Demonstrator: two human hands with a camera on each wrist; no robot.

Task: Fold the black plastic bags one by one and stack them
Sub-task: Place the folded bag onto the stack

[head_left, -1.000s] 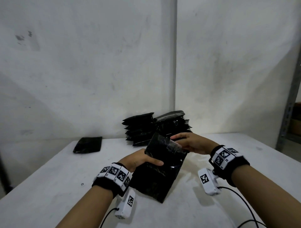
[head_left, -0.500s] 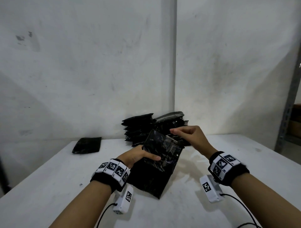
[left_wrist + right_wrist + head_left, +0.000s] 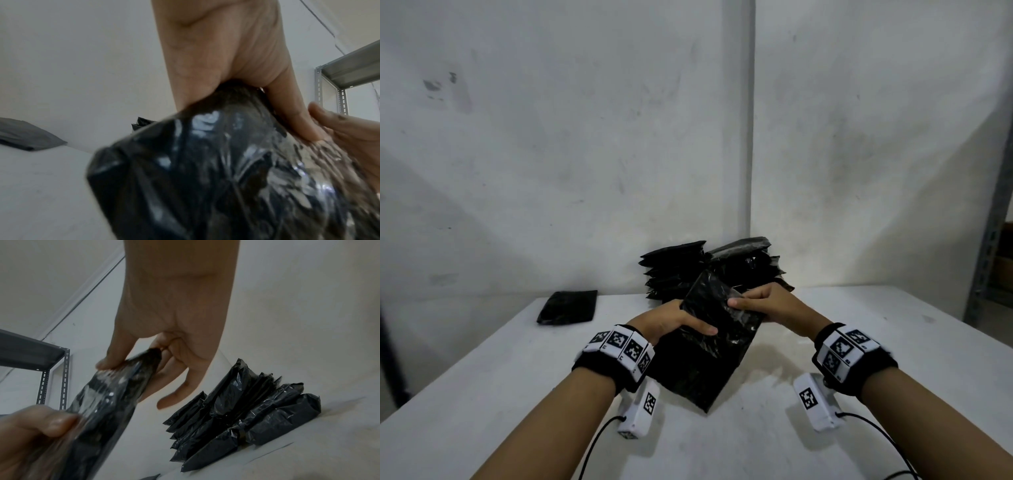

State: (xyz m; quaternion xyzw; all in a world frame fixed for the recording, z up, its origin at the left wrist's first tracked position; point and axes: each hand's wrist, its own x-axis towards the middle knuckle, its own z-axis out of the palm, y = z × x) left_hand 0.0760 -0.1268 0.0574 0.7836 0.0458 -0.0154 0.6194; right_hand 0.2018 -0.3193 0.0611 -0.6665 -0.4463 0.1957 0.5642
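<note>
Both hands were clamped on the glossy black plastic bag (image 3: 705, 346): left hand (image 3: 667, 322) pinching its left edge, right hand (image 3: 770, 305) its top corner. No readable print on it.

A white table (image 3: 825, 342) carries a pile of black bag packs (image 3: 688, 267) at twelve o'clock against the wall, and one flat black bag (image 3: 568, 307), apparently folded, at ten o'clock.
</note>
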